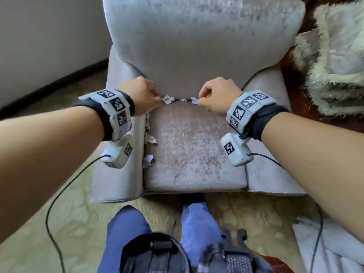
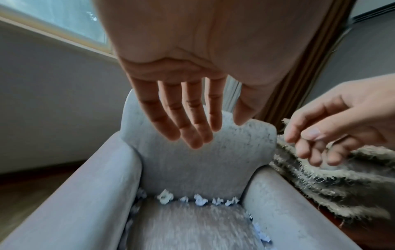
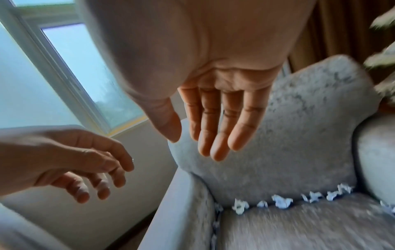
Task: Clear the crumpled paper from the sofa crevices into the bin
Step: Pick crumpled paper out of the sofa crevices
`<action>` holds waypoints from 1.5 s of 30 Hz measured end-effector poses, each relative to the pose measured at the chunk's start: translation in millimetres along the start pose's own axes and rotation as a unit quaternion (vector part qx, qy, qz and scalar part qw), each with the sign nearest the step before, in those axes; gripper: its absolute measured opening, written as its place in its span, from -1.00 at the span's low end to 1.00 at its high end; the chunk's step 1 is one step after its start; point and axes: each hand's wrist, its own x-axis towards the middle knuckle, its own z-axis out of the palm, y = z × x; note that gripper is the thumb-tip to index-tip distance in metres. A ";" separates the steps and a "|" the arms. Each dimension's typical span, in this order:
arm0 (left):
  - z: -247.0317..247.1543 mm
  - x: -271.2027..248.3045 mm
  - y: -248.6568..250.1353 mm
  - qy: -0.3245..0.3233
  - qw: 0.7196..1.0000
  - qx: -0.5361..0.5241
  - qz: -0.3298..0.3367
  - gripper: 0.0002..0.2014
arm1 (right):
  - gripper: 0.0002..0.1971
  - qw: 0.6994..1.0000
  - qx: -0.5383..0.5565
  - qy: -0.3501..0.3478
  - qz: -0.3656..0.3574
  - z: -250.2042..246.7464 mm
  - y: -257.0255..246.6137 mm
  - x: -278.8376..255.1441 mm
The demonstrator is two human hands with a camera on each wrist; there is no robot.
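Task barely started, by judgement: paper scraps (image 1: 149, 140) wedged front-to-back along the left side crevice of the sofa (image 1: 193, 154), no bin in view. Farther back, crumpled paper (image 1: 167, 99) lined left-to-right in the rear crevice, tufts up. Left hand (image 1: 140, 95) and right hand (image 1: 218, 94) at that row, fingers loosely extended and empty in the wrist views

There is 1 grey sofa (image 1: 189, 154) and 2 hands: the left hand (image 1: 140, 96) and the right hand (image 1: 217, 95). About 5 crumpled paper scraps (image 2: 164, 198) line the back crevice. More sit in both side crevices, too blurred to count.
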 end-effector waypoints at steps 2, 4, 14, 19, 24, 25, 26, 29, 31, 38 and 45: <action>31.0 2.5 -14.4 -0.018 0.999 -0.017 -0.043 -0.92 | -0.95 0.999 0.005 -0.044 -0.007 22.0 11.2 20.7; 60.3 7.1 -32.9 -0.032 0.995 -0.035 -0.090 -0.90 | -0.94 0.997 0.001 -0.078 -0.018 44.0 16.2 38.9; 194.4 33.4 -126.7 -0.052 0.963 -0.126 -0.233 -0.88 | -0.80 0.981 -0.028 -0.188 -0.045 180.8 30.7 100.4; 270.5 39.1 -173.2 -0.098 0.960 -0.124 -0.231 -0.60 | -0.86 0.979 -0.028 -0.191 -0.060 249.0 32.3 132.5; 342.2 43.7 -197.9 -0.115 0.939 -0.147 -0.289 -0.21 | -0.95 0.976 0.010 -0.208 -0.065 322.1 38.5 166.0; 351.7 48.0 -201.9 -0.112 0.939 -0.151 -0.288 -0.17 | -0.97 0.976 0.011 -0.207 -0.070 334.3 39.3 173.5; 359.8 52.6 -204.5 -0.111 0.938 -0.159 -0.287 -0.13 | -0.99 0.976 0.012 -0.205 -0.073 344.1 40.7 180.1; 376.7 72.2 -211.4 -0.090 0.938 -0.163 -0.293 -0.09 | -0.95 0.978 0.019 -0.193 -0.080 365.6 41.8 200.5; 382.6 84.8 -213.3 -0.063 0.932 -0.152 -0.323 -0.22 | -0.87 0.978 0.012 -0.186 -0.089 377.1 43.3 213.0; 394.5 102.4 -213.9 -0.012 0.929 -0.135 -0.345 -0.90 | -0.57 0.970 -0.021 -0.183 -0.157 417.4 39.3 241.7; 401.5 100.9 -216.8 0.017 0.908 -0.177 -0.379 -0.68 | -0.38 0.970 -0.040 -0.166 -0.171 447.0 24.6 249.3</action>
